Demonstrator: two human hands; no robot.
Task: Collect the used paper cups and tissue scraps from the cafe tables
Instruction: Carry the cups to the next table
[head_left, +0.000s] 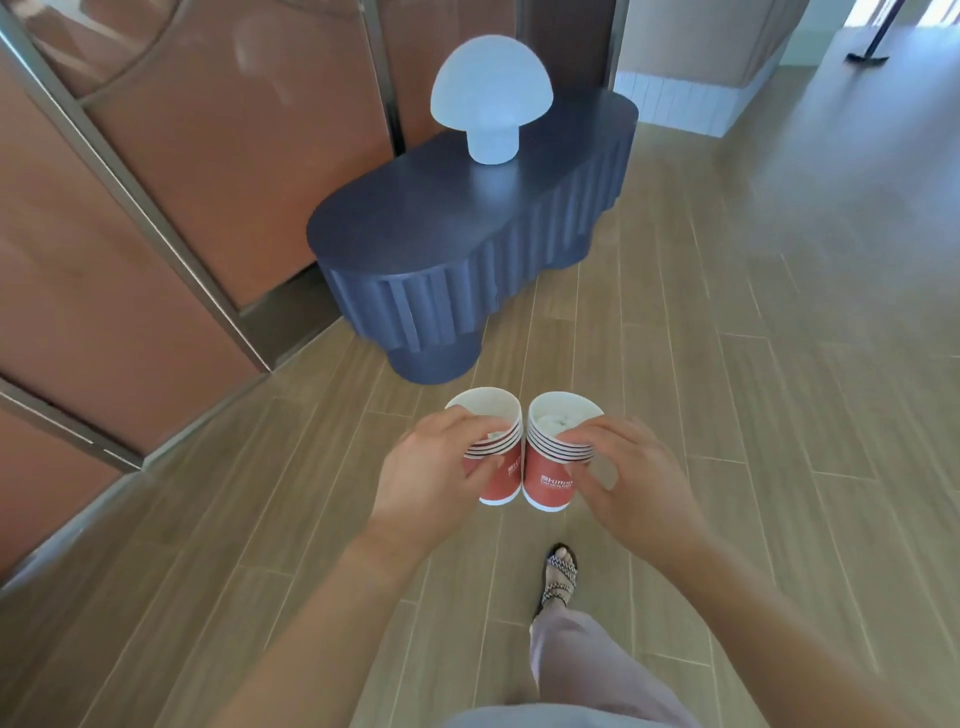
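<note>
Two stacks: red paper cups with white rims, nested, one stack per hand, held in the air above the floor, in front of the person and short of the tabletop.
left cup stack (501, 478): upright, mouth up. Several striped rims show one under another. White print on the red side, too blurred to read.
right cup stack (548, 470): upright, just beside the left cup stack. Sides very close, cannot tell if they touch. Several nested rims. White logo on the side, not readable.
tissue scrap (560, 417): pale crumpled bit inside the top cup of the right cup stack. A pale bit also shows at the near rim of the left stack, mostly hidden by fingers.
left hand (431, 467): grip clenched round the left cup stack, fingers curled over the near rim, thumb on the red wall.
right hand (628, 478): grip clenched round the right cup stack, fingers over the near rim and down the outer side.
tabletop (415, 228): dark blue, oblong, fluted sides, round foot. Stands by the wall, ahead of the cups and apart from them.
lamp (491, 98): white, mushroom-shaped, upright near the far end of the tabletop.
floor (779, 312): wood-look planks.
wall panels (208, 156): terracotta, metal frames, on the left.
foot (560, 571): in a strappy sandal on the floor, below the right hand, with a pale trouser leg (587, 665) behind it.
</note>
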